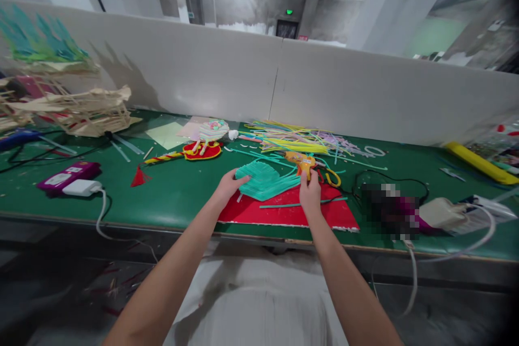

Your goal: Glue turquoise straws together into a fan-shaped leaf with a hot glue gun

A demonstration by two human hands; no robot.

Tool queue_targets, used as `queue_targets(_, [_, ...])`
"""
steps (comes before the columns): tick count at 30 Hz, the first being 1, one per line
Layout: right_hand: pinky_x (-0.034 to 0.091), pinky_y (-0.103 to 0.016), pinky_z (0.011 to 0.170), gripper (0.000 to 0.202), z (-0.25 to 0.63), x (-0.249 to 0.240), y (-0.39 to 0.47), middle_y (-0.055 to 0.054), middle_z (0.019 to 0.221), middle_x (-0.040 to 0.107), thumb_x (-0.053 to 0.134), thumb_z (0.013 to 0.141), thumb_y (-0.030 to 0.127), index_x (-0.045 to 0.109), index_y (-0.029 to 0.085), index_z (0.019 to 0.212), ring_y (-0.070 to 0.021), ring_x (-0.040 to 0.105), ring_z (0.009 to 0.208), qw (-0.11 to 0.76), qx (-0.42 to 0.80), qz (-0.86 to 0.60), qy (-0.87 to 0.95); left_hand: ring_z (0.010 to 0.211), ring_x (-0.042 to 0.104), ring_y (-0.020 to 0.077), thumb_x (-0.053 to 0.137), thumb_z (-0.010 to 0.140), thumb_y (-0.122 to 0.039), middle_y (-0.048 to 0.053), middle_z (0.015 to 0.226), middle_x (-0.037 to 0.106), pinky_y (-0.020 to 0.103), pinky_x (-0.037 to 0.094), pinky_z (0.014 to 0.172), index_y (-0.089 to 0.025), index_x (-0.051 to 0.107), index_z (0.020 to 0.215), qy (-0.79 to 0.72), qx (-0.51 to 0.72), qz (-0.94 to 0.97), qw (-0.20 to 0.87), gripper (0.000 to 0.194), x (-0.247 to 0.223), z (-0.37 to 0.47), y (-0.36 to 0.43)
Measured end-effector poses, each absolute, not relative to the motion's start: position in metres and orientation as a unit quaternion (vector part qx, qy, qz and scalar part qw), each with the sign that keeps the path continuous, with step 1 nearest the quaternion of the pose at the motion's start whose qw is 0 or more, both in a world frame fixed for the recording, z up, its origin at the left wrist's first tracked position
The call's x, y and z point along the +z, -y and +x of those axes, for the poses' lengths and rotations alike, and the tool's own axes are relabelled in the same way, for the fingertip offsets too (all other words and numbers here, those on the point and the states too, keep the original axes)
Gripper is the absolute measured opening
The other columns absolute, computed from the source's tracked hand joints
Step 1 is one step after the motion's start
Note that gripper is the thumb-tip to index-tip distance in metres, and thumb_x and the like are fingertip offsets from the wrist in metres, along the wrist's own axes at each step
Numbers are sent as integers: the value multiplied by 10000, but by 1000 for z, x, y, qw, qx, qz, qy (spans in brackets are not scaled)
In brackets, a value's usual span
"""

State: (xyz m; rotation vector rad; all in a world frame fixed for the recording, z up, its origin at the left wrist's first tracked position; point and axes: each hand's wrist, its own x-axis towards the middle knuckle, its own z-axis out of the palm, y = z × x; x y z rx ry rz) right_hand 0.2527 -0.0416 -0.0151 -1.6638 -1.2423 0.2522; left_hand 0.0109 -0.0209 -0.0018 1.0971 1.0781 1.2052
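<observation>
My left hand (231, 188) grips the left edge of a teal piece built from thin strips laid side by side (261, 181), with loose strip ends trailing to its right. In my right hand (310, 190) is a yellow-orange hot glue gun (299, 162), its front end pointing left over the strips. Both hands are above a red board (279, 211) near the table's front edge. A single teal strip (284, 204) lies across this board. Yellow-handled scissors (333, 177) rest just right of the glue gun.
Loose coloured strips (295, 140) pile up behind my hands. A striped figure (213, 130) and a red-yellow ornament (203, 151) lie left of them. Purple box with white plug (68, 177), wooden stick model (85, 111) at left; white adapter (441, 212), cables and yellow bar (482, 162) at right.
</observation>
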Motion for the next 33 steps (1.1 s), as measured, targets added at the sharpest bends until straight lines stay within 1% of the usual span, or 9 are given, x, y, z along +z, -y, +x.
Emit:
queue_targets(3, [377,-281,593,564,253,-14,42,-104,862,641,287,856,591,502,170,1164,-217,559,690,498,112,-695,507,785,651,220,817,483,-420,69,852,710,345,526,729,-139,665,881,-456,505,483,551,511,-4,15,21])
queue_targets(7, [376,-281,590,561,252,-13,42,-104,852,637,289,851,592,511,166,1143,-214,553,679,504,104,-693,505,692,654,185,817,497,-371,46,814,709,303,536,632,-154,664,895,-452,498,429,603,478,-1,17,20])
queue_targets(14, [371,-275,585,521,252,-14,43,-86,826,629,293,859,579,517,180,1108,-205,542,666,513,90,-685,510,599,637,138,808,538,-265,71,729,703,234,529,575,-125,662,714,-463,491,341,655,268,4,17,16])
queue_targets(17, [369,-275,579,530,252,-14,43,-90,822,631,284,861,579,517,173,1112,-206,545,666,518,89,-682,509,641,655,166,816,520,-292,73,742,710,258,538,601,-128,678,742,-457,483,357,656,309,0,20,15])
queue_targets(21, [377,-277,583,554,252,-14,42,-101,852,641,291,854,591,514,167,1132,-212,562,687,506,100,-687,512,776,679,223,821,498,-381,68,833,728,322,541,718,-153,699,866,-434,480,444,620,450,-3,24,11])
queue_targets(24, [392,-286,602,562,252,-14,41,-118,899,643,292,854,590,505,165,1152,-224,577,730,504,104,-688,512,786,679,230,820,482,-431,76,851,731,335,536,742,-149,703,859,-443,466,475,601,485,-1,24,6])
queue_targets(26, [399,-293,612,560,252,-15,40,-124,906,643,293,855,586,502,163,1157,-232,581,746,502,106,-690,510,735,677,224,815,487,-452,79,822,731,326,543,688,-141,702,842,-457,446,486,596,485,1,23,4])
queue_targets(30, [402,-303,623,547,252,-15,40,-127,904,643,299,858,572,495,165,1167,-237,584,753,495,109,-699,503,517,627,187,747,597,-502,66,680,705,294,511,463,-131,680,871,-481,387,486,618,467,4,20,5])
queue_targets(33, [407,-306,638,528,251,-14,41,-131,925,643,306,860,561,504,164,1146,-235,584,776,511,100,-691,501,556,639,174,768,614,-404,67,729,709,268,526,483,-130,672,890,-461,389,461,651,400,4,17,7])
